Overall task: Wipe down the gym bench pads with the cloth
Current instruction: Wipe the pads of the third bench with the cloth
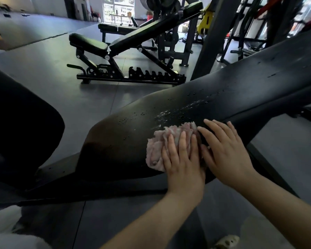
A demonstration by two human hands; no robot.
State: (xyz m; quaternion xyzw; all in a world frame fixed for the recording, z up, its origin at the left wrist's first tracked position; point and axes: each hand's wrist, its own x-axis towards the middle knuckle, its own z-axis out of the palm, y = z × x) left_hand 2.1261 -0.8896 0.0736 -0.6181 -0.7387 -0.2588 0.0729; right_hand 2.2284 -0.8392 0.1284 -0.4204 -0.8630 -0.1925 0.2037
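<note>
A long black bench back pad [214, 97] slants up from lower left to upper right, speckled with water droplets and a wet patch near its middle. A crumpled pale pink cloth [162, 139] lies on the pad's near side. My left hand [182, 157] presses flat on the cloth with straight fingers. My right hand [223, 150] rests flat on the pad just right of the cloth, fingers spread toward the pad's near edge. A second black pad [22, 126], the seat, fills the left side.
Another adjustable bench [126, 42] stands on the grey rubber floor beyond. A thick steel upright [210, 38] rises behind the pad, with racks and machines at the back right. My light shoe [226, 241] shows at the bottom edge.
</note>
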